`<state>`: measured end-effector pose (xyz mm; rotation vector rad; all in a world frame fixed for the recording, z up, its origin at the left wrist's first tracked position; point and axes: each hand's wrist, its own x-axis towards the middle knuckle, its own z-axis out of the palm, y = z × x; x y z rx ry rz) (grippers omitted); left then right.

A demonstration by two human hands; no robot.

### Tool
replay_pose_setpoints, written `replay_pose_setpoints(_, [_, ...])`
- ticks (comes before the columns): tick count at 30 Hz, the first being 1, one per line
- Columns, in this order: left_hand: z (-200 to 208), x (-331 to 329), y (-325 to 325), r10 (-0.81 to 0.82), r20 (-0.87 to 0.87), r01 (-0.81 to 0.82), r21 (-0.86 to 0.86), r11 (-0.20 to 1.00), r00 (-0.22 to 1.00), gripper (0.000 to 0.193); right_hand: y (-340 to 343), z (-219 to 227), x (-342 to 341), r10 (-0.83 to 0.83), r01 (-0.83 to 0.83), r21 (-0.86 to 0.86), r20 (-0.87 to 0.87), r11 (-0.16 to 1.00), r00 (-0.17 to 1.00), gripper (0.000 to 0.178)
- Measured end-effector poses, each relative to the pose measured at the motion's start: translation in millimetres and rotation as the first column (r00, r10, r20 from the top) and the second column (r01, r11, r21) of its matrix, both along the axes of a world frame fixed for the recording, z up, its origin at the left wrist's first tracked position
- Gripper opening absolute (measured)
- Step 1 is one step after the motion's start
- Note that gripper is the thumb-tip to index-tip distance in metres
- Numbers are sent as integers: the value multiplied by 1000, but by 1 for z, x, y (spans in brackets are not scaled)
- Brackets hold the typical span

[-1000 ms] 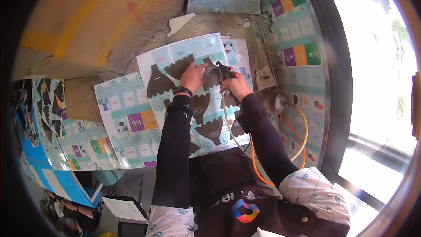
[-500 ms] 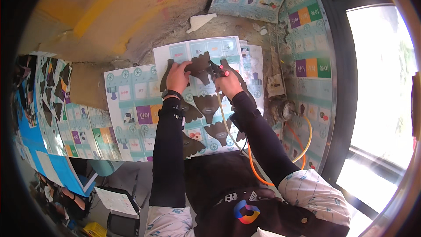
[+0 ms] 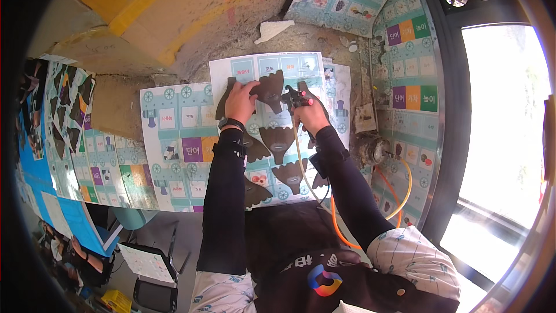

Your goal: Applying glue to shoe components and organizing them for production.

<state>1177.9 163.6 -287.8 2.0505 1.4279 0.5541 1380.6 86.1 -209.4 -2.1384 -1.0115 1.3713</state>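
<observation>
A black spray gun (image 3: 294, 98) with pink-red knobs sits in my right hand (image 3: 310, 117), fingers wrapped round its grip. A pale hose (image 3: 299, 153) runs down from it. The nozzle points left toward a dark brown scalloped piece (image 3: 270, 88) at the top of a printed sheet (image 3: 231, 62). My left hand (image 3: 239, 103) lies across the neighbouring brown piece, fingers stretched toward the scalloped one; its fingertips touch that piece's left edge. Nearer me, more brown cutouts lie in rows, among them a middle one (image 3: 277, 142) and a lower one (image 3: 289, 175).
Cardboard (image 3: 174, 0) rises behind the work surface. Printed sheets line the right wall (image 3: 408, 69), beside a bright window (image 3: 504, 110). Orange tubing (image 3: 337, 226) loops beside my right forearm. At the lower left are a chair (image 3: 155, 290) and another person's arm (image 3: 87, 255).
The spray gun has shifted slightly right, away from the top scalloped piece. My left hand stays on the brown pieces. The whole view has tilted a little.
</observation>
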Motion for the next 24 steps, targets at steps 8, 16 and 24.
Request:
replay_pose_setpoints(8, [5, -7, 2, -53, 110, 59, -50, 997, 993, 39, 11, 17, -15, -32, 28, -29, -177, 999, 984, 13])
replay_pose_setpoints(16, [31, -89, 12, 70, 90, -68, -29, 997, 993, 59, 8, 43, -62, -11, 23, 30, -347, 999, 938, 25])
replay_pose_setpoints(24, [13, -100, 22, -149, -45, 137, -201, 970, 988, 81, 27, 24, -98, 7, 9, 82, -193, 997, 981, 20])
